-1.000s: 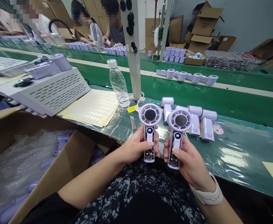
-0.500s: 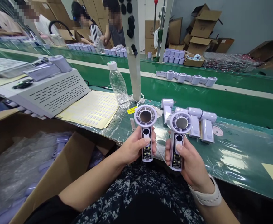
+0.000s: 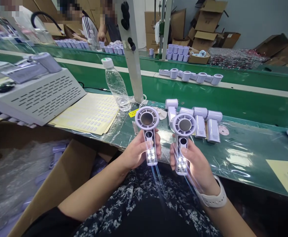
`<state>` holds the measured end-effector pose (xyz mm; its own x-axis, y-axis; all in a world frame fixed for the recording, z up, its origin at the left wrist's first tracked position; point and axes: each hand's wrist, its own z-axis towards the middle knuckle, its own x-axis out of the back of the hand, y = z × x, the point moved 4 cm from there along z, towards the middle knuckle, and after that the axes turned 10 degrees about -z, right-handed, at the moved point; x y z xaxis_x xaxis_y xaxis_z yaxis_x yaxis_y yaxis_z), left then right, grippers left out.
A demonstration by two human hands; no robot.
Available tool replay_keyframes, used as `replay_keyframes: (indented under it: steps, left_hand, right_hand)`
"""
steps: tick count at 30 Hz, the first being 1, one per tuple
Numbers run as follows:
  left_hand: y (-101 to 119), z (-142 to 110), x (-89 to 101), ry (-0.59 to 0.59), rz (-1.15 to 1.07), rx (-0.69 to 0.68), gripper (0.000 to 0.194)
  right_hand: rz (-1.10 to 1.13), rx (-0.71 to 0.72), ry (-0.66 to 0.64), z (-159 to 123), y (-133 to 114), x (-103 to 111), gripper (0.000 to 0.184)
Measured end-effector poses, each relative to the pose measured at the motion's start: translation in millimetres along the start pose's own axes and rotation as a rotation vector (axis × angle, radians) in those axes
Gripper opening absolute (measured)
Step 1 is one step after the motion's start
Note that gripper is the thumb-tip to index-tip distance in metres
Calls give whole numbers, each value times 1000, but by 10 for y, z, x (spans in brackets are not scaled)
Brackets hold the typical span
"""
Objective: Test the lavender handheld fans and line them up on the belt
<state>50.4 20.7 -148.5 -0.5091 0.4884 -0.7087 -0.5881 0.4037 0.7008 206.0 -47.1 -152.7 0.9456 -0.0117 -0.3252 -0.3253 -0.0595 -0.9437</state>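
left hand: the left hand (image 3: 136,153) is wrapping around the handle of a small lilac fan (image 3: 147,131), grip closed on it, thumb lying over the front of the handle.
right hand: the right hand (image 3: 195,164) is holding a second fan (image 3: 182,138) the same way, grip closed around the handle, a white watch band (image 3: 211,197) sitting on the wrist.
where the fans are: both are standing upright over the lap, just in front of the counter (image 3: 245,158) edge, round heads up, white lights glowing low on the handles.
how they will handle: they are looking light, stiff and smooth, likely a little slippery; the thin ring heads and the lit circuit parts are seeming the fragile spots.
where to take hold: the straight handle is offering the safest hold, fingers staying clear of the ring and lights.
nearby: more fans (image 3: 203,120) are lying on the counter just behind, with a water bottle (image 3: 115,85), sticker sheets (image 3: 89,113) and a cardboard box (image 3: 67,174) to the left.
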Motion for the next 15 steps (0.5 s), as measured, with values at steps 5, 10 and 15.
replay_keyframes:
  steps: [5, 10, 15]
  left_hand:
    - [-12, 9, 15, 69, 89, 2, 42]
    - [-61, 27, 82, 171, 192, -43, 58]
    - [-87, 14, 33, 166, 138, 0, 53]
  right_hand:
    - [17, -37, 23, 2, 6, 14, 22]
    - [150, -72, -79, 14, 50, 18, 36]
    - [201, -71, 20, -5, 44, 53, 39]
